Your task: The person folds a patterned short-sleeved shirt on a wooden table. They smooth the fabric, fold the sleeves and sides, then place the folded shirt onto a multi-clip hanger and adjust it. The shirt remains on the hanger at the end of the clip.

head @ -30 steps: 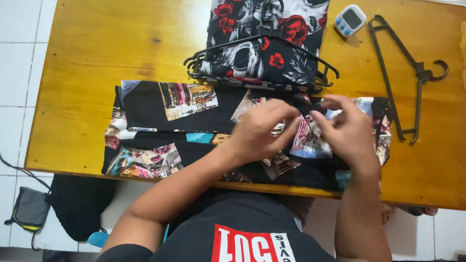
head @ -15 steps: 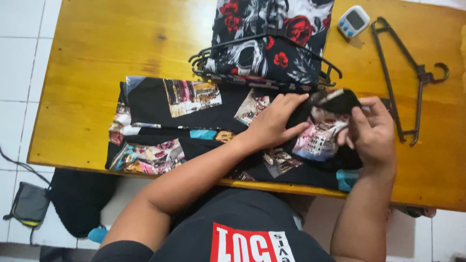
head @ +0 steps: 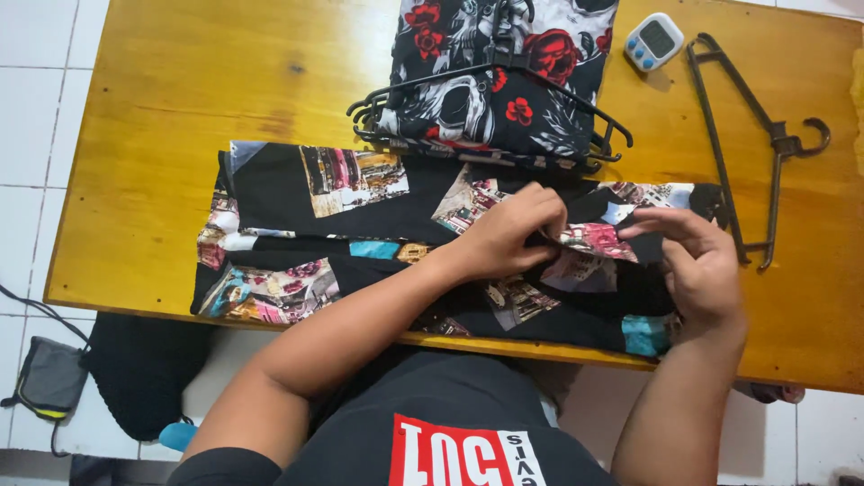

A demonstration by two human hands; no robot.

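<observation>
A black garment with colourful picture patches (head: 297, 193) lies folded lengthwise across the front of a wooden table (head: 180, 81). My left hand (head: 508, 229) presses on its right part, fingers curled and pinching a fold of the cloth. My right hand (head: 697, 265) grips the garment's right end, thumb and fingers closed on the fabric near the edge. The two hands are a short gap apart on the same piece of cloth.
Behind the garment lies a black fabric with red roses and skulls (head: 504, 63) under a stack of black hangers (head: 486, 126). A white timer (head: 654, 40) and a single dark hanger (head: 751, 135) lie at the back right. Dark bags (head: 54, 378) sit on the tiled floor at left.
The right end of the garment, lifted and bunched half a second ago, now lies flat and spread toward the right. Both hands have lowered onto the cloth.
</observation>
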